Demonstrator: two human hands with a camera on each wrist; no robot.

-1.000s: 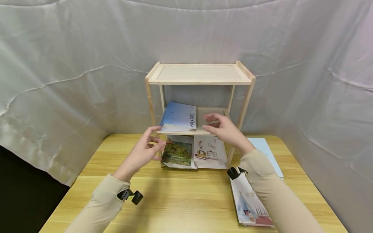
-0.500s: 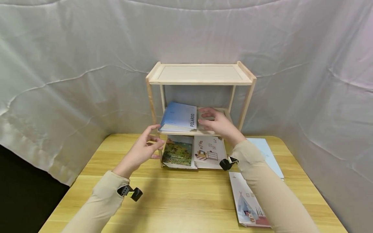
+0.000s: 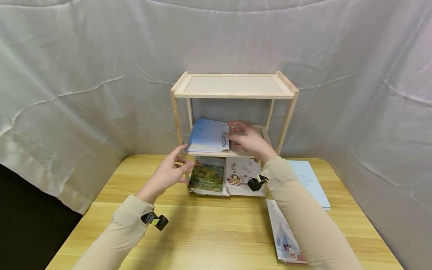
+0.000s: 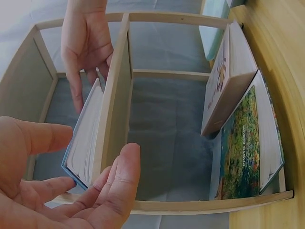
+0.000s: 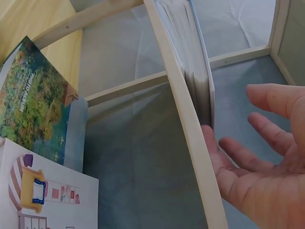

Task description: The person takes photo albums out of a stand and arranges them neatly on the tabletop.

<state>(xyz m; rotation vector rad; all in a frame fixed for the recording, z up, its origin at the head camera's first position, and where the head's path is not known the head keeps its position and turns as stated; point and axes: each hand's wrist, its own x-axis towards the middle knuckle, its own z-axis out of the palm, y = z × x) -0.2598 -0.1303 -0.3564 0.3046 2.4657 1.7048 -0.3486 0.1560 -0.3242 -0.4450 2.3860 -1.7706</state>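
A blue-and-white photo album [image 3: 210,133] marked POLAROID lies flat on the left part of the wooden rack's middle shelf [image 3: 206,154]. At its left front corner is my left hand [image 3: 168,172], one fingertip right at the album's edge, fingers spread and relaxed. My right hand [image 3: 249,141] reaches over the same shelf, its fingertips at the album's right edge and fingers loosely bent. From the right wrist view, the album's page edges [image 5: 193,71] show beside the hand, one fingertip at its lower corner. Neither hand is wrapped round the album.
Below, on the bottom tier, sit a landscape-covered photo album [image 3: 207,178] and a white illustrated album [image 3: 241,170]. A pale blue album [image 3: 308,180] lies right of the rack. Nearer, partly under the right forearm, is another illustrated album [image 3: 283,236]. Grey cloth [image 3: 101,93] hangs behind.
My right hand has moved left across the middle shelf, up to the blue album's right edge. My left hand stays by the left corner, and the album shows no clear movement.
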